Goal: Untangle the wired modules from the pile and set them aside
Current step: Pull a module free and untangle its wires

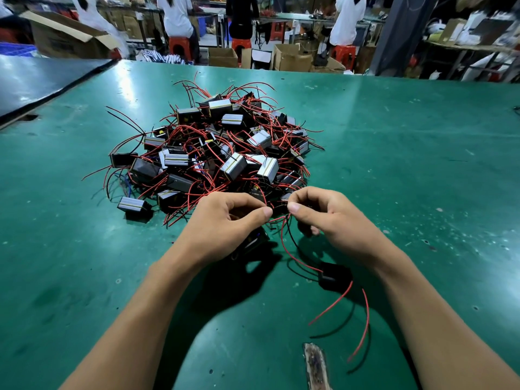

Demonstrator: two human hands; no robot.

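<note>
Green-matted and scuffed, bearing on the table [394, 164] a heaped pile of wired modules [213, 153]; lying mid-table, just beyond both hands, with red and black leads tangling through black and silver-faced blocks; pinching a knot of wires [280, 213] at the pile's near edge with the left hand [222, 223], thumb and forefinger closing together on the strands; gripping the same knot from the other side with the right hand [329, 220], thumb tip pressing toward the forefinger, other fingers curling under; holding the two thumb tips near each other, just apart; trailing from the pinch a red lead [282, 240] and a black one down to a single black module [334, 275], lying on the table between the forearms, nearer the right wrist and apart from the pile; spreading further loose leads [368, 316], red and black, from that module toward the near edge; partly hiding a second dark module [257, 239] beneath the left palm, contact there not being discernible; sitting alone at the pile's near-left fringe, one silver-faced module [132, 205]; showing a worn patch [315, 364] in the table surface at the near edge; adjoining at far left, a darker sheet [42, 78]; standing beyond the far edge, cardboard boxes [292, 56], red stools [180, 46] and people in white tops [177, 15] at other benches.
</note>
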